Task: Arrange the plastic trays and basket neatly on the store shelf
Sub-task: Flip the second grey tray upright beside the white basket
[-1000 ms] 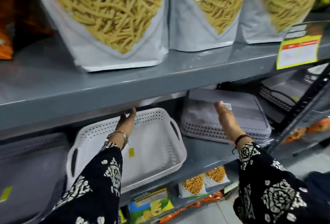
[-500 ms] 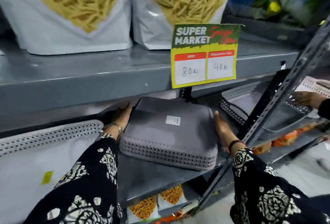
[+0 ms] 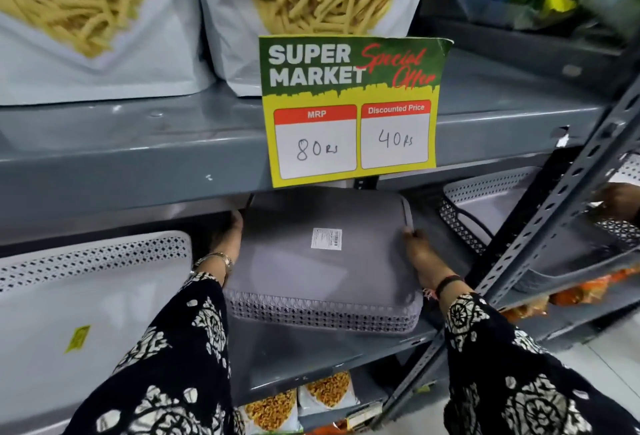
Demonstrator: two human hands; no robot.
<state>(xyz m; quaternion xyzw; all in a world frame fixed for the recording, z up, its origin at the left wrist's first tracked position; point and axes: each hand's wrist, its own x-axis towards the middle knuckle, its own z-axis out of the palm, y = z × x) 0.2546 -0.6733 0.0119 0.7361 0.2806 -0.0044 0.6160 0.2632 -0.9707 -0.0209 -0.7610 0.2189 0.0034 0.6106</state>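
Head view: grey tray (image 3: pixel 322 261) upside-down on shelf (image 3: pixel 311 358), btwn left hand (image 3: pixel 230 237) & right hand (image 3: pixel 420 254), both gripping sides.

- A grey metal upper shelf (image 3: pixel 138 157) runs across the view, its paint chipped in spots.
- A slotted grey upright (image 3: pixel 568 199) slants down the right side.
- A green and yellow offer sign (image 3: pixel 349 109) hangs from the shelf edge, reading 80 and 40.
- Large white snack bags (image 3: pixel 86 19) stand above.
- Pale floor (image 3: pixel 609 362) shows at lower right.
- Lighting is dim and even.
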